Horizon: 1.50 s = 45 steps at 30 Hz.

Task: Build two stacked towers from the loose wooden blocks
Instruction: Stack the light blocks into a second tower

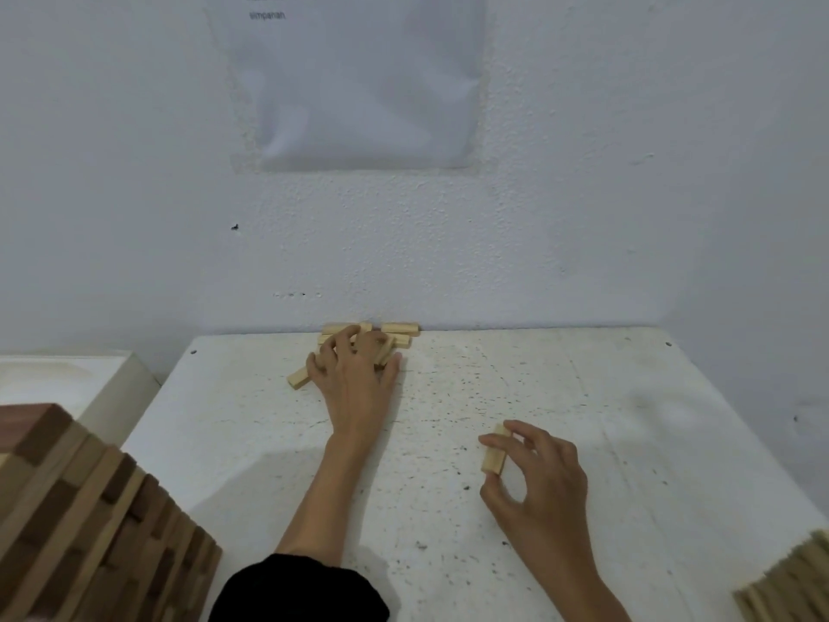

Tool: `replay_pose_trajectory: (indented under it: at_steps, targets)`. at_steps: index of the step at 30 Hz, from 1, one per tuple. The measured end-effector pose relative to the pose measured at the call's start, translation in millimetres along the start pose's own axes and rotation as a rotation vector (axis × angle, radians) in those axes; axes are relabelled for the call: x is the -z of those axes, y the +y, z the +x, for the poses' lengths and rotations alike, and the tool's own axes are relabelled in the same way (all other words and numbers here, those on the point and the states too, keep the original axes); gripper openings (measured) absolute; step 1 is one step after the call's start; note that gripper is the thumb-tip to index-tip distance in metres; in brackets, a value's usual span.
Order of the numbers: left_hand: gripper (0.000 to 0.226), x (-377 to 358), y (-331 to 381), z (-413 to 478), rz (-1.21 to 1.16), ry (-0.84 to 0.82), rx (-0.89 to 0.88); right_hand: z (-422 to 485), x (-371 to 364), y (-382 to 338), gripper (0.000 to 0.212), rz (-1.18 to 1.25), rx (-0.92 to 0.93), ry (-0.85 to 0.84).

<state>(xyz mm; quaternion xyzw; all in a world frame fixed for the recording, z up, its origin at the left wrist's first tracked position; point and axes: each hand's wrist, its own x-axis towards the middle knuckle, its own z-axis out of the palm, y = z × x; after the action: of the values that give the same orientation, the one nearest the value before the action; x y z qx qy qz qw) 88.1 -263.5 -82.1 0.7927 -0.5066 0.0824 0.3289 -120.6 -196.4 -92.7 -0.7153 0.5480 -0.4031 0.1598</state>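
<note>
Pinching smooth rectangular wooden block (495,450), right hand (540,482)

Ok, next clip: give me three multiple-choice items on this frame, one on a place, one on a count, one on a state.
1. Where is the pile of loose blocks?
A. At the table's far edge, by the wall
B. On the near right corner
C. On the floor

2. How many blocks does the right hand hold?
A. None
B. One
C. Three

3. What is the left hand doing?
A. Hanging off the table
B. Lifting a finished tower
C. Spread over the pile

Key: 1 A, the pile sits against the wall. 2 B, a single block is pinched between thumb and fingers. 3 C, its fingers cover the pile.
</note>
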Motion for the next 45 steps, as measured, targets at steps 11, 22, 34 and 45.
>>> replay_pose_trajectory:
  at_steps: [11, 22, 34, 45]
  targets:
    - [0.03, 2, 2, 4, 0.082, -0.078, 0.005, 2, -3, -1, 0.036, -0.053, 0.032, 0.017]
    - [0.031, 14, 17, -16, -0.134, 0.11, -0.263, 5, 0, 1, 0.04, -0.039, 0.019, -0.046]
    - [0.037, 45, 33, -100, -0.268, -0.136, -0.304, 0, 11, -3, 0.05, -0.019, 0.011, -0.036]
    - [0.028, 79, 13, -145, -0.134, -0.195, -0.362, -41, 30, -11, 0.051, -0.06, 0.044, -0.122]
